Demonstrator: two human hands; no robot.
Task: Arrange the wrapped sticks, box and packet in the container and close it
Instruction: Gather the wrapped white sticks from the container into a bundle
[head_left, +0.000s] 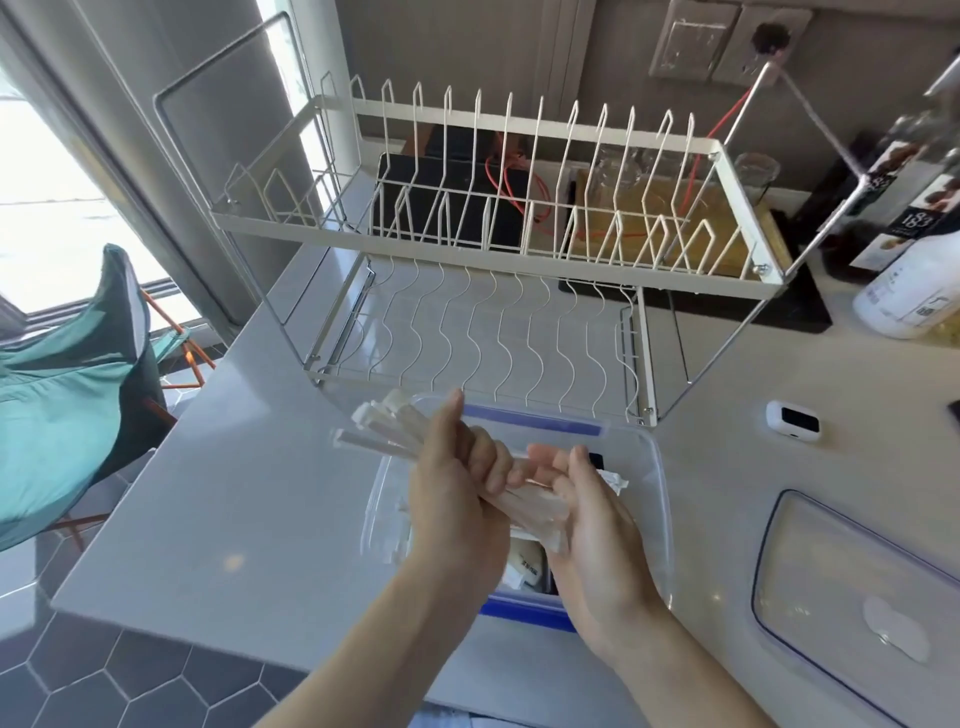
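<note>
Above the open container (657, 483), left hand (457, 499) and right hand (592, 525) both grip wrapped sticks (384, 431) (fingers curled).

two hands (457, 483), one container (660, 467), one lid (810, 561), one dish rack (519, 244)

Daylight floods in from the window (57, 208) on my left, blown out to white. The surface (249, 499) shows soft glare. Straight lines bow at the edges; my hands look slightly blurred.

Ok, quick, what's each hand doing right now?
Left hand: closed around the bundle of wrapped sticks, above the container.
Right hand: cupped under the same bundle, holding it.
</note>
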